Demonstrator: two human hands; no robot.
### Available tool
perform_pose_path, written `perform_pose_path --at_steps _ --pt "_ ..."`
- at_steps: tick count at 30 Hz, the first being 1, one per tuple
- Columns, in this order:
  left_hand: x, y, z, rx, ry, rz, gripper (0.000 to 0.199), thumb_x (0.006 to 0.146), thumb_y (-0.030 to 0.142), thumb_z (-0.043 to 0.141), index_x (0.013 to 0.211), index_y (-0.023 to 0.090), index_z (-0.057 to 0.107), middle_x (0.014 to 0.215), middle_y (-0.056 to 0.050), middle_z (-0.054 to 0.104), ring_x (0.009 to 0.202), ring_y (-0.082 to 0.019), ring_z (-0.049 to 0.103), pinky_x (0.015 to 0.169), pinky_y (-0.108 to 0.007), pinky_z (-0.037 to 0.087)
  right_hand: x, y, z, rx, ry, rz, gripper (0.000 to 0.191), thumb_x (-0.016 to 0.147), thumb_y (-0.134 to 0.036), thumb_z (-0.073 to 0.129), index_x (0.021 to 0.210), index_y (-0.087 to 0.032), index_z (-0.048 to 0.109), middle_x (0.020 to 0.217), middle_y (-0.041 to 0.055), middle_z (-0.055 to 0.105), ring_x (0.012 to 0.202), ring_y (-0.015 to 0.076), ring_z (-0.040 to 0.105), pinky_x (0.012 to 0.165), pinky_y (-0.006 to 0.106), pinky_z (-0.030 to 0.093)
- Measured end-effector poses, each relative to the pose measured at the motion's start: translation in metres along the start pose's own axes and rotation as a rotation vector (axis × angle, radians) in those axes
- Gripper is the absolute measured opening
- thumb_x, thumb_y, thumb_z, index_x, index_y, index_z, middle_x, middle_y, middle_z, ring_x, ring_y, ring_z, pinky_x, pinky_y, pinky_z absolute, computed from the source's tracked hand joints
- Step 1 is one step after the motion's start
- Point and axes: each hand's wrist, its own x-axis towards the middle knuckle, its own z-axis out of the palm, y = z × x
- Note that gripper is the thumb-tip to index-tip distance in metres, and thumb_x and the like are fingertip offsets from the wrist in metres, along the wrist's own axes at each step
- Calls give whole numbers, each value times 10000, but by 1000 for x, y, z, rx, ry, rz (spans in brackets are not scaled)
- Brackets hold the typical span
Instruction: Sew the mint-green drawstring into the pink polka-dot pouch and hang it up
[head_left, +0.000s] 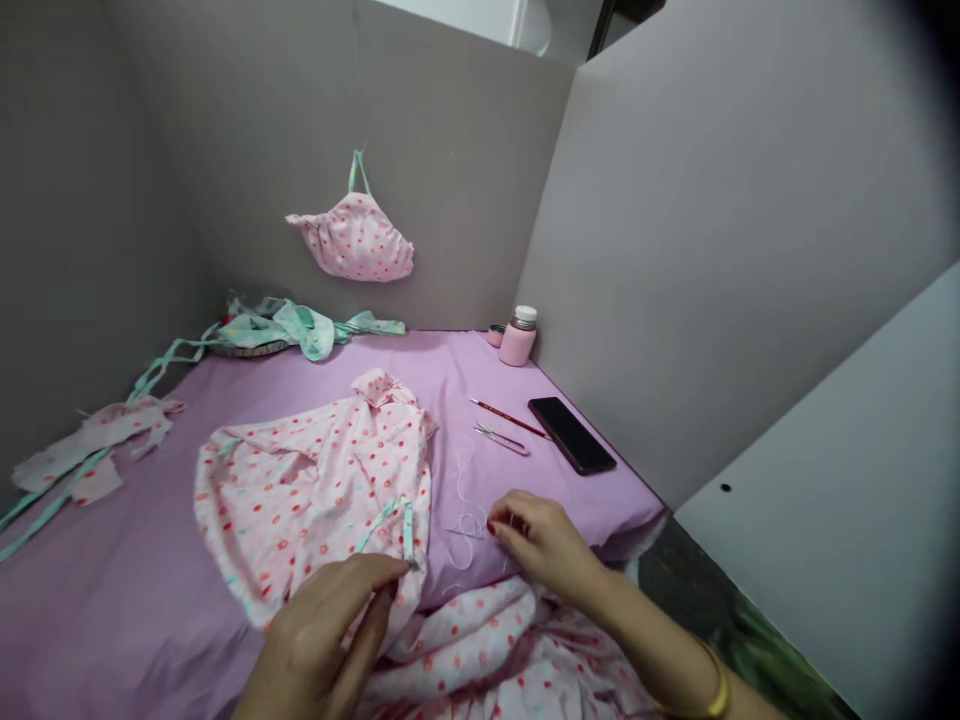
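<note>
My left hand (319,625) pinches the lower right edge of a pink fabric garment (315,480) with red dots, which lies spread on the table. A narrow mint-green strap (408,528) on the garment runs up from just by those fingertips. My right hand (551,545) is closed in a pinch on a thin sewing needle (463,533), whose shaft points left. Loops of white thread (459,555) lie around the needle. More dotted pink fabric (487,640) hangs in folds over the table's front edge, below both hands.
Thread snips (502,440), a slim red stick (510,417) and a dark phone (571,435) lie at the right. A pink jar (518,338) stands in the back corner. Mint ties (311,330) and fabric scraps (101,445) lie left. A dotted pouch (360,240) hangs against the grey partition (465,180).
</note>
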Motion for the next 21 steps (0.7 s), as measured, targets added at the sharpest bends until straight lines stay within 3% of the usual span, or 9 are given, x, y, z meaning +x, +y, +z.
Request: perform_pose_path --at_steps 6,13,17,19,21 --pt "20 7 25 -6 -95 95 215 852 112 425 1004 217 535 868 -34 678 780 -161 646 673 -259 528 -10 -16 16 43 2 -43 110 840 -156 507 871 -184 609 836 31 604 773 138 556 684 221 396" --pt "15 -1 23 -16 -162 42 205 862 137 427 1022 226 518 874 -33 673 785 -154 645 679 -232 528 9 -16 31 -132 -86 47 55 824 -211 564 787 -174 581 807 21 598 724 142 564 630 227 380" --pt "9 -7 26 -66 -154 12 185 877 186 414 1017 237 524 861 -25 678 768 -149 652 673 -209 531 9 -17 31 -185 -140 18 75 841 -174 513 791 -166 568 799 31 586 703 150 556 608 237 378" --pt "8 -8 27 -62 -147 16 177 880 203 416 1006 236 535 855 -23 683 762 -141 659 670 -188 532 7 -17 28 -142 -103 -18 99 845 -139 478 790 -162 557 810 37 568 692 145 541 605 236 382" --pt "10 -8 26 -61 -151 17 166 882 220 421 986 234 549 846 -17 688 751 -130 667 655 -160 531 6 -17 24 3 54 -22 113 846 -128 460 780 -164 544 824 36 546 706 135 526 623 230 393"
